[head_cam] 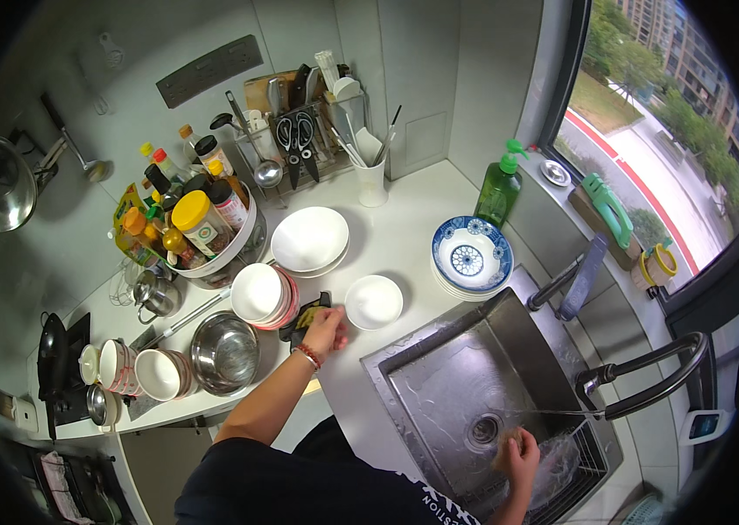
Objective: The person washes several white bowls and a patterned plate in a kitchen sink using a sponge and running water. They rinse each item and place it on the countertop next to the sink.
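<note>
My left hand [325, 331] reaches over the counter beside a small white bowl [374, 302]; its fingers touch or hover over a black item with a yellowish patch [307, 316], and the grip is not plain. Over the steel sink [461, 367], my right hand [522, 453] pinches a brownish, light piece [507, 446], its kind unclear. A thin stream of water runs from the curved faucet [658, 387] just above that hand. A clear plastic bag [556, 462] lies on the wire rack at the sink's right side.
Blue-patterned bowls [472, 254] are stacked behind the sink, near a green pump bottle [499, 190]. Left of the small bowl stand stacked white bowls [310, 239], red-patterned bowls [257, 293] and a steel bowl [225, 354]. A round seasoning tray [228, 256] and a knife rack [297, 144] stand farther back.
</note>
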Demonstrator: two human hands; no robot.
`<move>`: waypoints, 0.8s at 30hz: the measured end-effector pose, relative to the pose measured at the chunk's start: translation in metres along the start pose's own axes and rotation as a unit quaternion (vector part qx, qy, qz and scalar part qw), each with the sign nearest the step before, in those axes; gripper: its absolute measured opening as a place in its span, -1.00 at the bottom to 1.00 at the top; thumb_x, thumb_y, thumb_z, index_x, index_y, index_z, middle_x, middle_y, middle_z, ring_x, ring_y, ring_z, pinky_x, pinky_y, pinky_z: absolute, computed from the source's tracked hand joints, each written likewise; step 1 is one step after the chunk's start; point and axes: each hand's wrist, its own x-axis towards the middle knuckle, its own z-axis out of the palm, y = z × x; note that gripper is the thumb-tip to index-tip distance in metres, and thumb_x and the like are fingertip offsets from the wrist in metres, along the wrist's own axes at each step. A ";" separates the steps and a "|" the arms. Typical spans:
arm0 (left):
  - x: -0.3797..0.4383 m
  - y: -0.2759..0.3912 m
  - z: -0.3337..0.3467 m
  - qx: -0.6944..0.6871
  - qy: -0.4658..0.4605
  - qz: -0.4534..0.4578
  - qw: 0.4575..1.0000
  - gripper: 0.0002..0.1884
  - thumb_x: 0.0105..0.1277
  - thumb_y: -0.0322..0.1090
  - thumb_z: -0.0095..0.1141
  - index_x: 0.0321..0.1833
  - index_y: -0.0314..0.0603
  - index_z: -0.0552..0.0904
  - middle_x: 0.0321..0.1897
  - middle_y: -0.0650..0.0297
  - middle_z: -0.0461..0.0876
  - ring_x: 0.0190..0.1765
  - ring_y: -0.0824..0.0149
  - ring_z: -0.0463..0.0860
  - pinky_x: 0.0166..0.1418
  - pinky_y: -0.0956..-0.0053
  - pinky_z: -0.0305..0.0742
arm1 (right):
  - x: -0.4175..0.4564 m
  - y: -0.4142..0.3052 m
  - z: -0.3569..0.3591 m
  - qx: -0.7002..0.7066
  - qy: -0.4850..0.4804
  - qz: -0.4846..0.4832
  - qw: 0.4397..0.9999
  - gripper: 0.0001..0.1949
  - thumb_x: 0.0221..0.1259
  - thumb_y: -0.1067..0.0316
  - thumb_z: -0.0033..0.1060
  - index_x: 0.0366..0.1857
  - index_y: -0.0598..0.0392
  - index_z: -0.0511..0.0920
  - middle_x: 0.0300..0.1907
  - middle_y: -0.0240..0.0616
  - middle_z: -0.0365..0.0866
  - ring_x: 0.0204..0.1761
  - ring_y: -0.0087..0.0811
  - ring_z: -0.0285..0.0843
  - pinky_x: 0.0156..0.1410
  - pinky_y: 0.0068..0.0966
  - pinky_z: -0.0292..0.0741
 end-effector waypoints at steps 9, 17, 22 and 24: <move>0.051 0.038 0.005 -0.337 0.090 0.079 0.934 -0.34 0.31 0.14 0.04 0.35 0.07 0.13 0.03 0.08 0.47 -0.07 0.17 0.54 -0.02 0.29 0.50 | 0.005 0.003 0.007 -0.050 -0.018 -0.036 0.998 -0.64 0.15 0.39 0.17 0.03 0.27 0.49 -0.13 -0.25 0.59 -0.12 -0.48 0.53 0.02 -0.53 0.46; 0.086 0.051 0.011 -0.396 0.127 0.073 0.906 -0.63 0.30 -0.29 -0.02 0.14 -0.20 0.37 -0.18 0.10 0.57 -0.23 0.21 0.65 -0.24 0.40 0.60 | -0.002 -0.003 0.002 -0.042 -0.020 -0.014 0.999 -0.64 0.12 0.36 0.20 0.00 0.27 0.51 -0.08 -0.16 0.60 -0.03 -0.39 0.55 0.11 -0.47 0.45; 0.086 0.049 0.017 -0.359 0.139 0.079 0.919 -0.60 0.25 -0.47 -0.13 0.18 -0.23 0.29 -0.18 0.06 0.58 -0.26 0.20 0.68 -0.28 0.40 0.62 | -0.005 0.002 0.004 -0.038 -0.018 -0.005 0.999 -0.64 0.12 0.36 0.21 0.00 0.27 0.51 -0.07 -0.16 0.60 -0.03 -0.39 0.54 0.11 -0.47 0.45; 0.081 0.051 0.022 -0.333 0.145 0.093 0.927 -0.65 0.27 -0.45 -0.15 0.13 -0.30 0.30 -0.21 0.03 0.59 -0.20 0.16 0.68 -0.19 0.34 0.62 | -0.005 -0.002 0.006 -0.038 -0.021 -0.005 0.999 -0.64 0.12 0.36 0.22 0.00 0.27 0.51 -0.07 -0.15 0.60 -0.03 -0.38 0.54 0.11 -0.46 0.45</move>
